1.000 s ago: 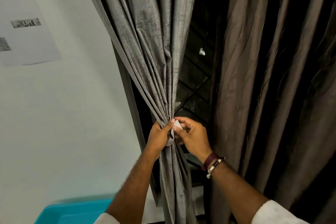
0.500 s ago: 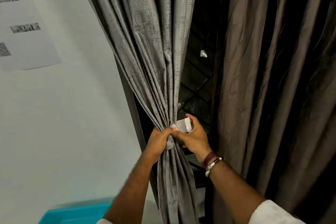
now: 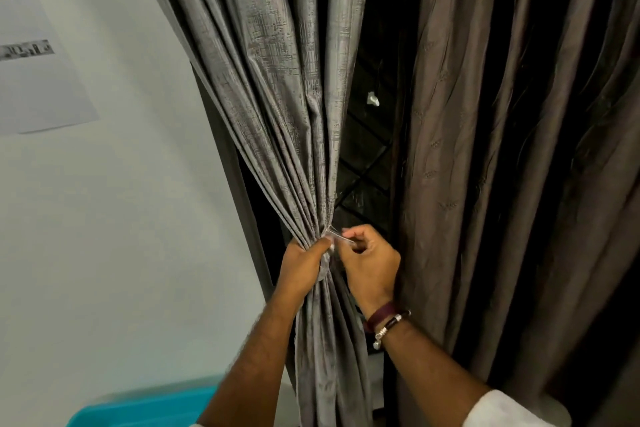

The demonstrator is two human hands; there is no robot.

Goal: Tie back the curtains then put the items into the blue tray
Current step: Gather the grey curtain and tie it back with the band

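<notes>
At the gathered waist of the grey curtain (image 3: 304, 156), your left hand (image 3: 304, 265) is gripping the bunched folds, fingers curled tight around them, while your right hand (image 3: 369, 260) is pinching the pale end of the tie-back (image 3: 337, 238). Keep the bunch squeezed and draw the strip snug before you let go, or the folds will likely spill. The blue tray (image 3: 145, 407) is waiting low at the left.
</notes>
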